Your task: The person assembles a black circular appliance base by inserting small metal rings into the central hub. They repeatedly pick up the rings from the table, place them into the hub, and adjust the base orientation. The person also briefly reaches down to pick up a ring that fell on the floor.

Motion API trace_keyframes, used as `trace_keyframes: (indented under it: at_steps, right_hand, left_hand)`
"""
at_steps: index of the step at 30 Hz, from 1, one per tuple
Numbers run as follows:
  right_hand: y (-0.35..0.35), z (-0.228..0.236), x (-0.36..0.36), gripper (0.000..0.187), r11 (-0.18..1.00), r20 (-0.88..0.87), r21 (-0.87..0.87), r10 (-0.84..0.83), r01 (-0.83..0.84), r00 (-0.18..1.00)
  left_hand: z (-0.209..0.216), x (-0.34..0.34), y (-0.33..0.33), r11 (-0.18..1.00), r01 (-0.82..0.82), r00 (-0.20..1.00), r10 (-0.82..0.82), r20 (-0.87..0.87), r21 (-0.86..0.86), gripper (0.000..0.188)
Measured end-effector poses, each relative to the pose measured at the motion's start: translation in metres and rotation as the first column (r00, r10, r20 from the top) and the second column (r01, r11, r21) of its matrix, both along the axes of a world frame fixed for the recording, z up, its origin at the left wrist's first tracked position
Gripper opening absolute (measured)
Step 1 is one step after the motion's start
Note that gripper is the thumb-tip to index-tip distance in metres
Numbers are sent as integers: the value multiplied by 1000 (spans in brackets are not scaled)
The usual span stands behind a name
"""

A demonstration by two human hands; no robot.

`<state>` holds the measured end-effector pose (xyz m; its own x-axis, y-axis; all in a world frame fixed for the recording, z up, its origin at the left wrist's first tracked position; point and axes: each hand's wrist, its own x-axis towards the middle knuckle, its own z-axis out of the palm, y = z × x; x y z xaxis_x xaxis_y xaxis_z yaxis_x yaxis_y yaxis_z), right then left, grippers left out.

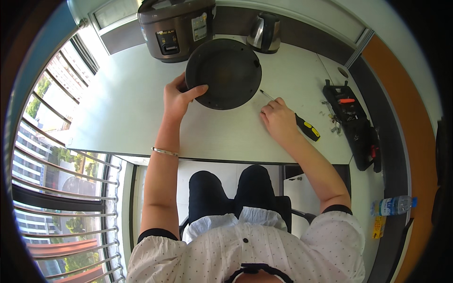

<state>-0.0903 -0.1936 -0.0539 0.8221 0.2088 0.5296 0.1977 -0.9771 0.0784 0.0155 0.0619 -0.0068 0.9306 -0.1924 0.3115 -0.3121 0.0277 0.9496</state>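
My left hand (183,98) grips the left edge of a round black pan (222,70), thumb on its inner face. No handle shows on the pan, which is held tilted above the white table with its inside facing me. Small dark marks dot it near the rim. To the right, my right hand (278,117) is closed around the middle of a screwdriver (307,127). Its black and yellow handle sticks out on the near right side of the hand, and the thin metal shaft points toward the pan. The curled fingers hide the part between.
A brown rice cooker (177,33) and a steel kettle (264,32) stand at the back. On the right lies an opened black tool case (351,118) beside small loose metal parts (334,123). Farther right is a plastic water bottle (394,206). A barred window (61,188) is at left.
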Motion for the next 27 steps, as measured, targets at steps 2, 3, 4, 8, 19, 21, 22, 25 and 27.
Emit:
trace_keyframes:
  at_steps: [2,3,4,8,19,21,22,25,27]
  right_hand:
    - [0,1,-2,7,999,16,39,7,-8,1000]
    - [0,0,-2,8,999,13,51,6,-6,1000]
    - [1,0,-2,8,998,10,63,4,-5,1000]
    - [2,5,-6,12,992,50,122,25,-30,998]
    - [25,44,32,63,349,213,892,232,-286,949]
    - [30,49,48,69,176,183,952,326,-250,928]
    - [33,52,55,71,131,189,959,371,-253,909]
    - [45,63,66,71,-24,216,973,440,-229,872]
    - [51,66,71,69,-63,230,972,431,-225,873]
  left_hand:
    - [2,-2,-1,1000,-10,1000,10,-5,6,52]
    - [3,-2,-1,1000,-16,1000,16,-7,9,52]
    - [3,-3,-1,1000,-11,1000,11,-8,6,52]
    - [2,-1,-1,1000,0,1000,0,-7,-5,52]
    - [4,1,1,1000,-2,1000,2,-5,-14,50]
    - [3,4,3,1000,-5,1000,5,-3,-20,49]
    - [5,4,4,1000,4,1000,-4,-7,-30,48]
    - [7,5,10,999,16,999,-18,-28,-51,44]
    - [8,8,12,998,27,998,-30,-48,-61,43]
